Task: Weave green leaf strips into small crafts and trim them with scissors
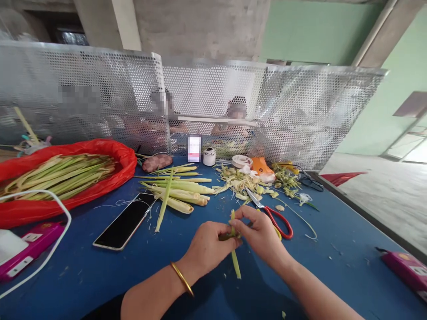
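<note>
My left hand [210,244], a gold bangle on its wrist, pinches a small darker green bundle of folded leaf [227,237], mostly hidden by the fingers. My right hand [255,229] meets it from the right, thumb and fingers closed on the upper end of a pale green leaf strip [236,266]. The strip crosses the bundle and hangs below both hands. Just beyond my right hand lie red-handled scissors [279,222], their blades slightly apart and pointing away. Farther left, several pale green leaf pieces [182,195] lie in a loose pile.
A red bag [128,173] holding long leaf strips stands left. A dark phone [125,222] lies before it, near a magenta power strip [43,240]. Small woven pieces [287,180], scraps, tape [240,161] and a lit phone [194,149] line the back. Other people sit behind the perforated metal screen [213,89].
</note>
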Demonstrator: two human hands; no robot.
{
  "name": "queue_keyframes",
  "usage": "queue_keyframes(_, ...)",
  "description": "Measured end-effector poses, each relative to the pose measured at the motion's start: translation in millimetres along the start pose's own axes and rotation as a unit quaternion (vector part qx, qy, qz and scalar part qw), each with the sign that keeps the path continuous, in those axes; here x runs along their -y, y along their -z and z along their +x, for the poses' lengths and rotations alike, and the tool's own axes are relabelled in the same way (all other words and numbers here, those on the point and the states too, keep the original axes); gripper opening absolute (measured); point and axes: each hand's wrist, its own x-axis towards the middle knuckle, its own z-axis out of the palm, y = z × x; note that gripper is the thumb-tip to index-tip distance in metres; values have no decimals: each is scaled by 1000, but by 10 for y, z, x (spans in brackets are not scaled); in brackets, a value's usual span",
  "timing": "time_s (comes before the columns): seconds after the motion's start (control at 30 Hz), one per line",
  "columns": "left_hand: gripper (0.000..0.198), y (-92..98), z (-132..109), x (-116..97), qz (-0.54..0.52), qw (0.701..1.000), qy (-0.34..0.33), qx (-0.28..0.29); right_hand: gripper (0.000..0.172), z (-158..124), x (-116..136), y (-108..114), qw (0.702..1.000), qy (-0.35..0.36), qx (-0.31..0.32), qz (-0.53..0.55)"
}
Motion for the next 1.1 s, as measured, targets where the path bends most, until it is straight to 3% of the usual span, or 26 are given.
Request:
queue_keyframes(0.17, 33, -17, -61, -71, 60, 998, -22, 5, 19, -61, -26, -76, 996, 28, -77, -29)
queue_keyframes(0.3, 31, -45, -72, -75, 83, 996, -25, -6, 19, -75, -34, -108, 994, 52, -92, -37)
queue_keyframes(0.4, 27, -27, -47, -86, -2, 1000, 2, 1, 15, -42, -40, -57, 991, 82, -90, -47)
queue_keyframes(0.47, 22, 19, -19, -109, -102, 994, 42, -10, 10, -16, -34, 16, 987, 90, -121, -61)
queue_keyframes(0.57, 22, 117, 22, -144, -220, 971, 79, -58, 21, 2, -13, 111, 982, 34, -173, -73)
queue_keyframes(0.6, 24, 145, 33, -149, -238, 965, 78, -72, 23, 1, -5, 120, 986, 7, -150, -68)
queue_keyframes(0.67, 24, 183, 48, -142, -248, 963, 67, -84, 29, -12, 6, 96, 997, -25, -44, -51)
queue_keyframes(0.73, 18, 189, 57, -117, -238, 966, 49, -84, 32, -33, 9, 29, 997, -18, 58, -38)
queue_keyframes(0.77, 16, 184, 61, -102, -229, 969, 39, -83, 32, -45, 7, -10, 996, -8, 79, -36)
queue_keyframes(1.1, 19, 125, 88, -18, -186, 975, 3, -125, 34, -111, 59, -66, 990, 66, 52, -112)
